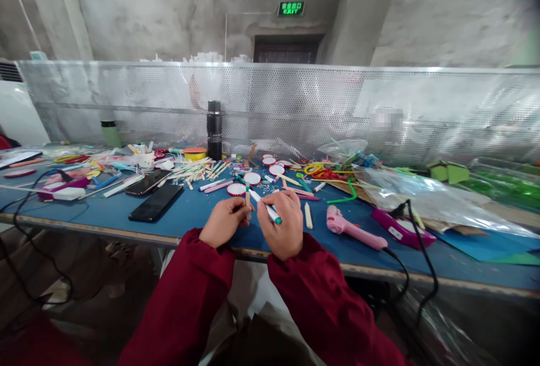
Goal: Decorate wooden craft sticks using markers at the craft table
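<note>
My left hand (226,220) pinches a small wooden craft stick (247,193) upright, its upper part coloured green. In my right hand (283,222) is a white marker (265,207) with a green end, held like a pen. The marker's far tip points at the stick, close to it; whether they touch I cannot tell. Just beyond the hands lie round white discs with red rims, one of them a disc (235,189) right behind the stick. A pale cream stick-like piece (309,216) rests to the right of my right hand.
Two dark phones, one a black phone (156,203), lie at left. A black bottle (214,130) stands at the back near loose craft sticks (192,170). On the right are a pink corded tool (354,230), a purple box (403,228) with a cable, and plastic sheeting (439,191).
</note>
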`<state>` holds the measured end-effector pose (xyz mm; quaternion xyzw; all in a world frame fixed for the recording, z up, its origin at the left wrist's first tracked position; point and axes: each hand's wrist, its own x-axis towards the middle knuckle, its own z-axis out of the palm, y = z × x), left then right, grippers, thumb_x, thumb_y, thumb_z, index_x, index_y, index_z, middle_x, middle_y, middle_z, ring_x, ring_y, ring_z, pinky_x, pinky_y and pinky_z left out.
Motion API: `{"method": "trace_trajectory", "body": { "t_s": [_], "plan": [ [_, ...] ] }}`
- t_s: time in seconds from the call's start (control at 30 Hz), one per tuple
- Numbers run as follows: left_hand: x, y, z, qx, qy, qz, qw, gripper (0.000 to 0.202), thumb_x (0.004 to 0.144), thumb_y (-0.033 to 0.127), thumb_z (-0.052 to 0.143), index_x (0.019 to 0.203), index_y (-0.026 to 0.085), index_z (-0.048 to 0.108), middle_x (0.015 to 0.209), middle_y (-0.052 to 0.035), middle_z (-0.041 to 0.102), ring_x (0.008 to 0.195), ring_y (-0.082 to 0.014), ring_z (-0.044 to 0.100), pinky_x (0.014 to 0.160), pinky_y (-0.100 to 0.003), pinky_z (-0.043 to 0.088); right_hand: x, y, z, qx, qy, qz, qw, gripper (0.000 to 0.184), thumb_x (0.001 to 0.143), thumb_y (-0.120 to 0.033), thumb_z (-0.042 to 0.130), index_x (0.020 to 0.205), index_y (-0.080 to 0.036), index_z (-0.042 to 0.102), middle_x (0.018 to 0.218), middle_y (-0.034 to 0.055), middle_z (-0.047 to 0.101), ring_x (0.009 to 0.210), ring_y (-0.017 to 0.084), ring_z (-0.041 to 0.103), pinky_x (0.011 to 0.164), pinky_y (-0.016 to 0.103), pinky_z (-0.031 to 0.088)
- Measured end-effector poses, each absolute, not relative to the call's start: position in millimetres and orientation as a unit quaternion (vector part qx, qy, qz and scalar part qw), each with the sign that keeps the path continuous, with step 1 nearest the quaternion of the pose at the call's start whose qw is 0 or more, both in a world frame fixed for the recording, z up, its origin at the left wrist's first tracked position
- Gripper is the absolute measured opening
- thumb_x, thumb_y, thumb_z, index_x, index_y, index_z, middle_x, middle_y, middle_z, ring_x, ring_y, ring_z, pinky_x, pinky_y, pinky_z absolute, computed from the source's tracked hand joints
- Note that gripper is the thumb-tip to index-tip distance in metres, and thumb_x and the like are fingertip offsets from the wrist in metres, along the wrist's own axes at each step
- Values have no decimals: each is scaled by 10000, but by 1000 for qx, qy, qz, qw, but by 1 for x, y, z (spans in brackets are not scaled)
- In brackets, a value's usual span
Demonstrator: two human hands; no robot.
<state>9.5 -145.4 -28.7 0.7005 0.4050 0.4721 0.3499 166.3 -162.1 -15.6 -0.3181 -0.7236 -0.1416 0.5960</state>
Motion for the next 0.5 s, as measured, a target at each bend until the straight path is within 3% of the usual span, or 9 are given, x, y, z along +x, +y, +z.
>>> {"method": "trace_trajectory", "body": {
  "t_s": [0.5],
  "plan": [
    [10,-148,-26,696,408,474,353,261,849,371,549,680,173,557,589,6,600,569,-121,562,578,-224,429,166,-162,-15,-319,-726,-139,593,103,876,-193,577,792,-232,532,729,-7,644,733,171,552,871,394,406]
  ]
}}
